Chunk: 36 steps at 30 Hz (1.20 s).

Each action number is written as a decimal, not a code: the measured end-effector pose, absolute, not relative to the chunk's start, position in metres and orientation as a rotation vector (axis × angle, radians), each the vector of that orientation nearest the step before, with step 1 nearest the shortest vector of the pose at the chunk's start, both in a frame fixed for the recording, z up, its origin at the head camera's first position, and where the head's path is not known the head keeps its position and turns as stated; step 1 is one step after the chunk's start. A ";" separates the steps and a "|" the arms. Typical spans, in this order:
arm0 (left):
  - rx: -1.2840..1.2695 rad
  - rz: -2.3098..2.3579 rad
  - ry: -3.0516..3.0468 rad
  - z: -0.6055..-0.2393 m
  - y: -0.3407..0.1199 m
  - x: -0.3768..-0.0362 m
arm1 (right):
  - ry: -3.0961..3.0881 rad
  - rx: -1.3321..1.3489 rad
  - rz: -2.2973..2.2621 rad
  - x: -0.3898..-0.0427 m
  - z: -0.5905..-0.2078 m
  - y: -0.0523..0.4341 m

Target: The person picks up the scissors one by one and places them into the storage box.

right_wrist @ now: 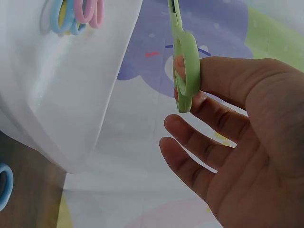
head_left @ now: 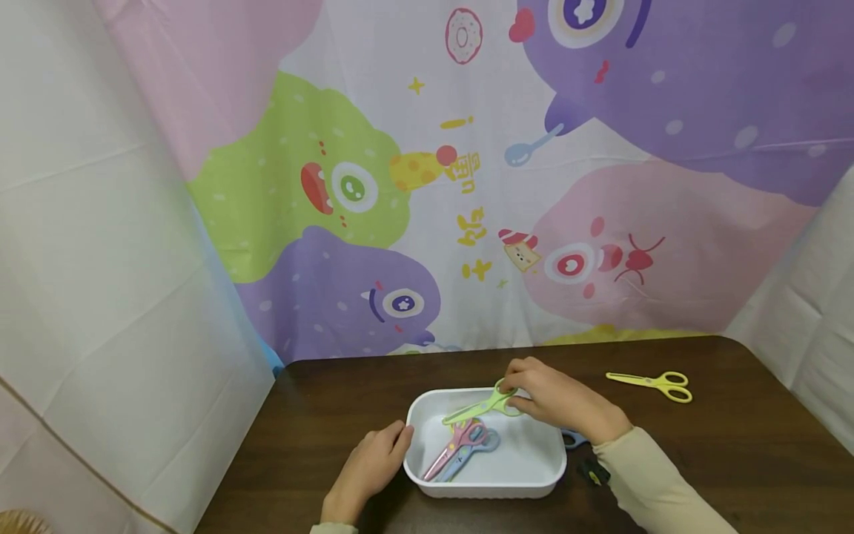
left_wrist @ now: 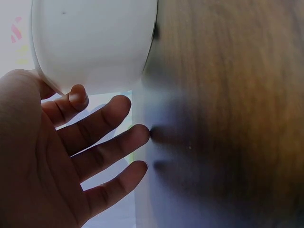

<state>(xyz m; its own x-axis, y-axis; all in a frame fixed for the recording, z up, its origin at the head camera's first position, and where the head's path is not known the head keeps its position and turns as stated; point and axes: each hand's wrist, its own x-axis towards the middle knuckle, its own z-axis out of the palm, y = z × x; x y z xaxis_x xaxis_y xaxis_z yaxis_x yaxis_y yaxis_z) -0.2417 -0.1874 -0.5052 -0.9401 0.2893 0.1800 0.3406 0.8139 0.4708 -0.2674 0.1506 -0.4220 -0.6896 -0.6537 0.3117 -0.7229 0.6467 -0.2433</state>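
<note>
Now the green scissors (head_left: pixel 485 405) are up over the white tray (head_left: pixel 548 469), handle end pinched in your right hand (head_left: pixel 559 404), blades slanting down toward the tray's middle. From the right wrist you can see thumb and forefinger clamped on the green handle loop (right_wrist: pixel 186 71) while the other fingers hang loose and straight. Under them the pink scissors (head_left: pixel 457 440) and the blue scissors (head_left: pixel 471 453) lie side by side, touching, on the tray floor. Your left hand (head_left: pixel 368 469) grasps nothing; its fingers (left_wrist: pixel 102 121) spread relaxed against the tray's left wall. So this looks like the placing step, with the green pair not yet down. The next move, I'd judge, calls for lowering the tips beside the two pairs and easing that pinch. Out on the dark table (head_left: pixel 734 460) yellow scissors (head_left: pixel 655 383) lie well apart, at far right.
</note>
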 end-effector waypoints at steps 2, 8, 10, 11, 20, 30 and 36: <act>-0.505 -0.785 -2.897 -0.505 -0.188 -0.242 | -2.672 1.131 0.522 -0.267 -0.421 0.150; -0.505 -0.792 -2.891 -0.506 -0.188 -0.241 | -2.676 1.137 0.521 -0.267 -0.420 0.149; -0.505 -0.798 -2.886 -0.506 -0.188 -0.240 | -2.679 1.139 0.519 -0.267 -0.420 0.148; -0.503 -0.800 -2.886 -0.506 -0.188 -0.240 | -2.686 1.136 0.513 -0.268 -0.420 0.147; -0.497 -0.800 -2.885 -0.507 -0.189 -0.242 | -2.665 1.175 0.491 -0.270 -0.419 0.145; -0.489 -0.799 -2.893 -0.506 -0.188 -0.242 | -2.672 1.193 0.466 -0.274 -0.422 0.144; -0.496 -0.803 -2.891 -0.506 -0.187 -0.243 | -2.659 1.208 0.463 -0.276 -0.423 0.142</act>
